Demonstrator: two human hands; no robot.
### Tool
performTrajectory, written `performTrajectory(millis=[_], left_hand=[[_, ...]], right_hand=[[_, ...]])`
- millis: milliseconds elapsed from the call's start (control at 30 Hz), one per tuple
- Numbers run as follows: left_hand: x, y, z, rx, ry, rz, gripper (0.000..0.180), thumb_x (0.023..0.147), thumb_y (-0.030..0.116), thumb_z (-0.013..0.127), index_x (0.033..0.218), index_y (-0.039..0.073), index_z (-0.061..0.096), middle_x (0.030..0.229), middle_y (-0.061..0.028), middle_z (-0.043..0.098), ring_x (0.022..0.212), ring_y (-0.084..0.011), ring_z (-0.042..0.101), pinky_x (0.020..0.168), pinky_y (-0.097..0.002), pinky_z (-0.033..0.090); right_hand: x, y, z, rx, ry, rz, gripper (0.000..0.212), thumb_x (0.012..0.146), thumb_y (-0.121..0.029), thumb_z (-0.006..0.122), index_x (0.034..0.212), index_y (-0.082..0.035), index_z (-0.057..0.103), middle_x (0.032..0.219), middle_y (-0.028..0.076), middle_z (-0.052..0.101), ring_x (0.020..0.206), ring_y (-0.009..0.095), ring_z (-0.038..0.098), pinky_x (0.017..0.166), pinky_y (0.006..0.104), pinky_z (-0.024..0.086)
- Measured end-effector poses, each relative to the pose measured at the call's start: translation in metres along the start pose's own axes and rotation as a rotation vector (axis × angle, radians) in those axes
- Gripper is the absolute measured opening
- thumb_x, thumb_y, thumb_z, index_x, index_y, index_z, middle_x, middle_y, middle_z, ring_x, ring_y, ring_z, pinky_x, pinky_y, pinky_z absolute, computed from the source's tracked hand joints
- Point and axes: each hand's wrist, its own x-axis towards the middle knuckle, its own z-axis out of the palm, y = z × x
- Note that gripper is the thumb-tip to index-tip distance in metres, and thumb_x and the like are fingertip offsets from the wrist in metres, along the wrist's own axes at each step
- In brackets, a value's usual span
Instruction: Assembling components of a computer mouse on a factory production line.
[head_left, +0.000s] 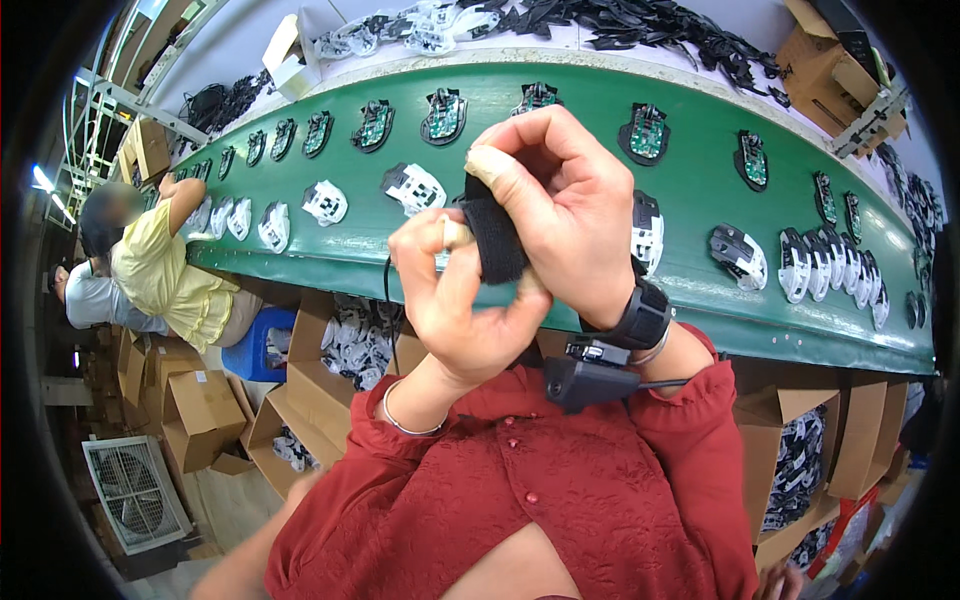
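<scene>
Both my hands are raised in front of me over the green belt. A black fabric strap (497,240), wide and bent into a loop, is between them. My left hand (445,290) is closed with curled fingers at the strap's left side and lower end. My right hand (575,205) pinches the strap's upper part between thumb and fingers. Pale coverings show on some fingertips. On my right wrist sits a black band with a black box-shaped device (590,375) and a cable.
The green conveyor belt (500,100) carries mouse bases with green circuit boards (645,133) and white-and-black mouse shells (738,255). Cardboard boxes (310,400) of parts stand below. A person in yellow (165,255) works at the left, beside a blue bin (260,345).
</scene>
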Motion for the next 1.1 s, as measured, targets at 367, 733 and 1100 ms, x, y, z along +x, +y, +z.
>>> performTrajectory(millis=[367, 733, 1100], left_hand=[[0.014, -0.037, -0.026, -1.646, -0.150, -1.002, 0.016, 0.062, 0.017, 0.055, 0.068, 0.002, 0.051, 0.112, -0.0175, 0.051, 0.114, -0.0319, 0.045, 0.101, -0.0455, 0.035], [0.014, -0.043, -0.028, -1.595, -0.316, -1.111, 0.021, 0.073, 0.016, 0.065, 0.084, 0.001, 0.056, 0.126, -0.0220, 0.048, 0.115, -0.0321, 0.048, 0.097, -0.0410, 0.042], [0.002, -0.048, -0.027, -1.599, -0.661, -1.223, 0.026, 0.065, 0.005, 0.065, 0.078, 0.010, 0.043, 0.090, -0.0208, 0.058, 0.096, -0.0337, 0.057, 0.088, -0.0435, 0.046]], right_hand=[[-0.003, 0.025, -0.033, 0.315, -0.059, 0.439, 0.018, 0.088, -0.017, 0.061, 0.095, 0.000, 0.059, 0.082, 0.005, 0.063, 0.073, 0.012, 0.062, 0.066, 0.0248, 0.050], [-0.033, 0.031, -0.030, 0.118, -0.244, 0.270, 0.014, 0.080, -0.011, 0.068, 0.091, -0.001, 0.067, 0.083, 0.000, 0.063, 0.068, 0.006, 0.056, 0.059, 0.0216, 0.045], [-0.052, 0.014, -0.037, 0.235, 0.051, 0.144, 0.007, 0.079, -0.001, 0.066, 0.084, 0.002, 0.062, 0.076, 0.005, 0.055, 0.062, 0.010, 0.053, 0.053, 0.0237, 0.042]])
